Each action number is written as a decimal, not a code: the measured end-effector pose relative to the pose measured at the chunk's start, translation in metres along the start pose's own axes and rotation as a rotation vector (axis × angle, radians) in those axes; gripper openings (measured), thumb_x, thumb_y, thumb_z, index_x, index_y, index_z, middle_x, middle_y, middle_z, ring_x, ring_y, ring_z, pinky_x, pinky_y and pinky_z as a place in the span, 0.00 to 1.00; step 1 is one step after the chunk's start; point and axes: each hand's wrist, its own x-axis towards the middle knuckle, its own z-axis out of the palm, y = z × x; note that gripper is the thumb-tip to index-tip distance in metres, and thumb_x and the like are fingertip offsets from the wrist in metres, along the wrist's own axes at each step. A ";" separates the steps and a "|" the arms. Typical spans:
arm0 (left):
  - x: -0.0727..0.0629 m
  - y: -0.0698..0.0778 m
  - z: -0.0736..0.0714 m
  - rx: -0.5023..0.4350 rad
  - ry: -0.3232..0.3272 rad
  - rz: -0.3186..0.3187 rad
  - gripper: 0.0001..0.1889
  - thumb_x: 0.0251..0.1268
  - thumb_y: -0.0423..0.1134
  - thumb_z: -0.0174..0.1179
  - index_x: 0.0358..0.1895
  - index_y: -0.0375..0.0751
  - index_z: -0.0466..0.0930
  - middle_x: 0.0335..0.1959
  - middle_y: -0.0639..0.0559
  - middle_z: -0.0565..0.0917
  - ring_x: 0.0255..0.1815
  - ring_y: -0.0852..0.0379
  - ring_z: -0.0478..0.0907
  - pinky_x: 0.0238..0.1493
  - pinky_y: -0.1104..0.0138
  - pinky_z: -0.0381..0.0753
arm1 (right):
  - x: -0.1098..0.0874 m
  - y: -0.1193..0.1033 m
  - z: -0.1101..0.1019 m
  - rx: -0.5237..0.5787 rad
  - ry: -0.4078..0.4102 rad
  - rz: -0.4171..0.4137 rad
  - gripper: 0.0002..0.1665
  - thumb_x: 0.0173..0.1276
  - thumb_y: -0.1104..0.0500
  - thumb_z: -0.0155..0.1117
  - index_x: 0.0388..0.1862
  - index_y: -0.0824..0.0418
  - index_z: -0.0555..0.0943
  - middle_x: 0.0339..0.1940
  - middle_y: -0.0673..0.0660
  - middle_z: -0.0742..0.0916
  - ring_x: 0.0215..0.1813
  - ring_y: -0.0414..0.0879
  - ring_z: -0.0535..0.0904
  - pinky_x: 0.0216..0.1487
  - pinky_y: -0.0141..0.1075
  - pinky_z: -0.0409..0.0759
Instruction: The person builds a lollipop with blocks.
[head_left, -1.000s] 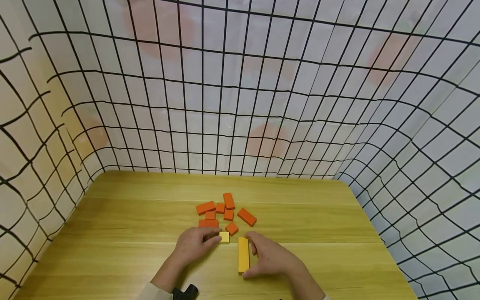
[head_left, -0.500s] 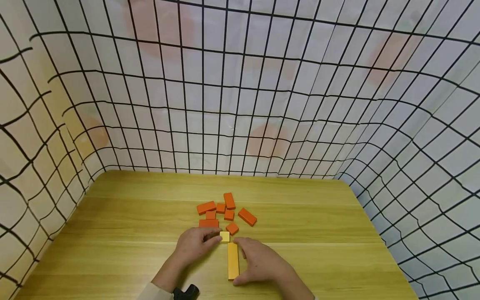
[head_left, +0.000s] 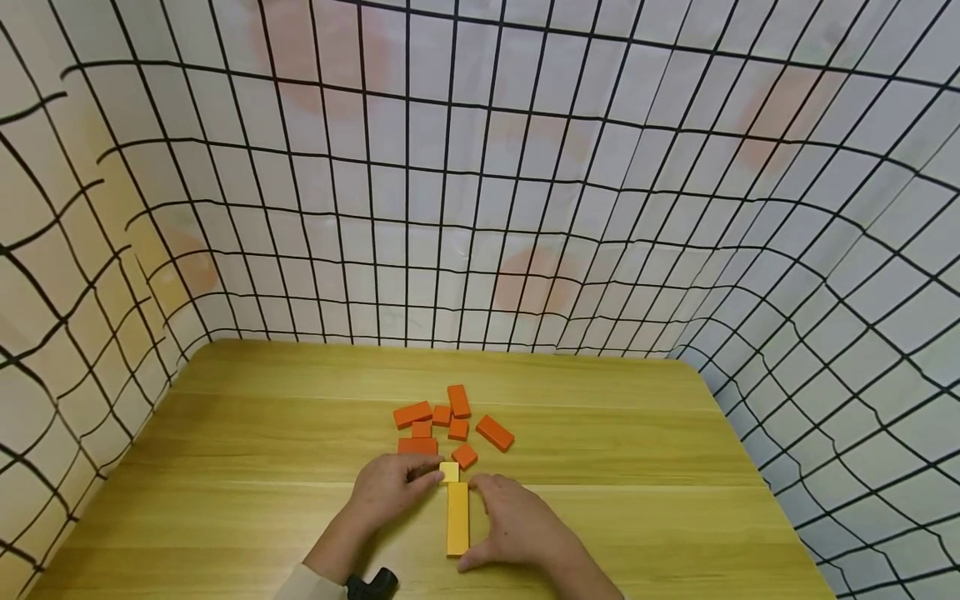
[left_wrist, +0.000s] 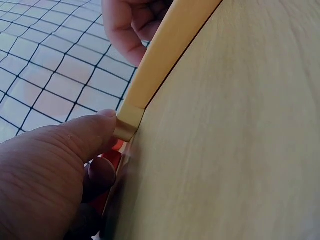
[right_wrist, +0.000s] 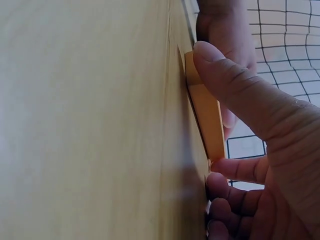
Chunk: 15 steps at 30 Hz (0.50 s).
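A small square yellow block (head_left: 449, 472) lies on the wooden table. My left hand (head_left: 392, 490) holds it from the left, thumb on its side and index finger at its far corner. Lined up on its near side is a long yellow block (head_left: 457, 520), upper end meeting the small one in the left wrist view. My right hand (head_left: 516, 523) spans this long block from the right, thumb at the near end, index finger by the far end. In the right wrist view the thumb covers part of the long block (right_wrist: 207, 117); the other fingers are curled beside the table.
Several orange blocks, large and small, lie loosely beyond the hands, among them an orange block (head_left: 495, 433) to the right and a small orange block (head_left: 464, 456) close to the yellow one. Black netting (head_left: 465, 250) rises round the table (head_left: 637, 467) at the back and sides.
My right hand has shifted the long yellow block leftward, from right of the small block to just below it. The left hand and the small block have stayed nearly still.
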 end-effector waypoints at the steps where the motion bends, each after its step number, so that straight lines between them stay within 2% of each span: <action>1: 0.000 0.000 0.000 -0.001 -0.002 0.001 0.14 0.67 0.54 0.66 0.52 0.60 0.90 0.49 0.58 0.91 0.50 0.53 0.88 0.46 0.56 0.83 | 0.000 0.000 0.001 -0.004 0.003 0.000 0.67 0.40 0.20 0.76 0.73 0.55 0.70 0.67 0.54 0.81 0.68 0.50 0.77 0.65 0.49 0.78; 15: 0.001 -0.001 0.000 -0.015 -0.015 -0.008 0.15 0.68 0.54 0.65 0.54 0.59 0.90 0.51 0.59 0.90 0.51 0.52 0.88 0.48 0.54 0.82 | 0.005 -0.005 0.007 -0.054 0.036 -0.009 0.67 0.39 0.14 0.70 0.73 0.51 0.71 0.65 0.53 0.82 0.67 0.51 0.78 0.63 0.51 0.78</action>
